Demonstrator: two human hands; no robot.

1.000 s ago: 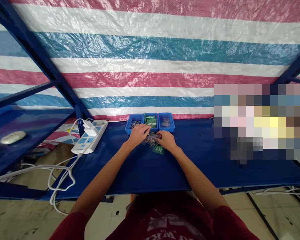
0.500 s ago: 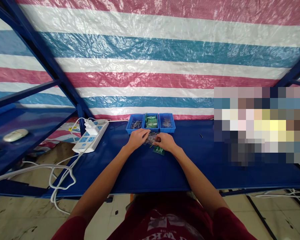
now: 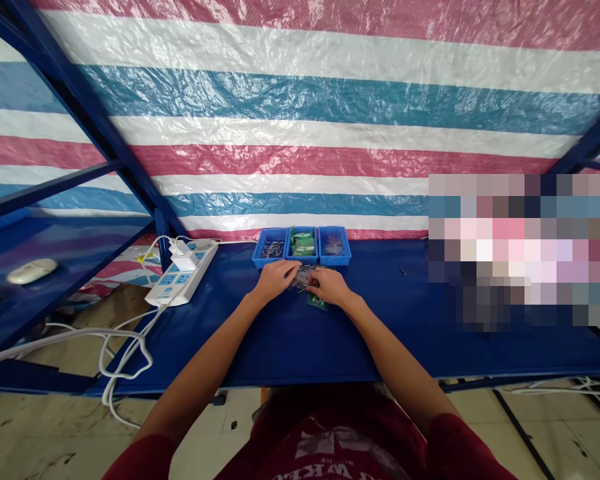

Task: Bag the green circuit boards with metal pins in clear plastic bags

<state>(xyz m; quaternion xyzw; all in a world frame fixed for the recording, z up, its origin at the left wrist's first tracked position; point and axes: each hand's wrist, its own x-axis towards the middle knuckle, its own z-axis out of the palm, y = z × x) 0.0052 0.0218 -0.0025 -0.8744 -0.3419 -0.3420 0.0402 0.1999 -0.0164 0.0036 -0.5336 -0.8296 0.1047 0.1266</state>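
Between my hands, on the blue table, lies a clear plastic piece (image 3: 301, 277) with thin dark parts about it; its exact kind cannot be made out. My left hand (image 3: 276, 280) has its fingers closed together at the left side of this plastic. From the right, my right hand (image 3: 333, 287) pinches at the near side, where a small thin dark part shows by the fingertips. A green circuit board (image 3: 318, 303) lies flat just below the right fingers, partly covered by them.
Three blue bins stand behind my hands: one with small metal parts (image 3: 273, 250), one with green boards (image 3: 303, 243), one with clear plastic pieces (image 3: 335, 245). A white power strip (image 3: 180, 277) with cables lies left. A small dark part (image 3: 403, 271) lies right; blurring hides the far right.
My right hand has shifted slightly at the clear plastic, its fingertips now lower and curled more. My left hand stays in nearly the same place.
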